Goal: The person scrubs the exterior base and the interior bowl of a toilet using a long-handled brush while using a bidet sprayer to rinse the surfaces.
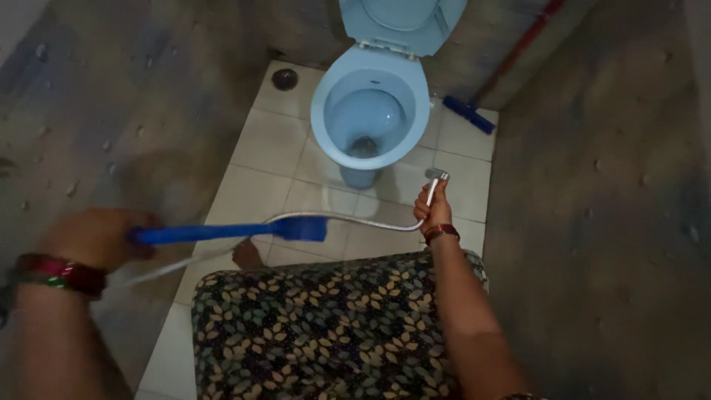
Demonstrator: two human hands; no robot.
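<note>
No packages, labels or signs are seen around the pale blue ceramic toilet [370,111], which is set on a floor of white square tiles [259,144] with its blue lid [404,22] raised against the grey wall behind it. The bowl is seen open, with a dark drain at its bottom. In front of the toilet, a dark fabric garment patterned with cream and tan leaves [326,326] is worn by the person. A long blue plastic brush [229,232] is gripped at its handle by the left hand [96,237], fingers wrapped closed, its flat head held low over the tiles before the toilet. To the toilet's right, a blue floor wiper on a red pole [468,114] is leaned at the wall. A chrome hand sprayer [434,181] is clasped upright in the closed right hand [435,215] just right of the bowl's base, and its ribbed metal hose [348,218] is looped leftward. A round metal floor drain [284,78] is set left of the bowl.
</note>
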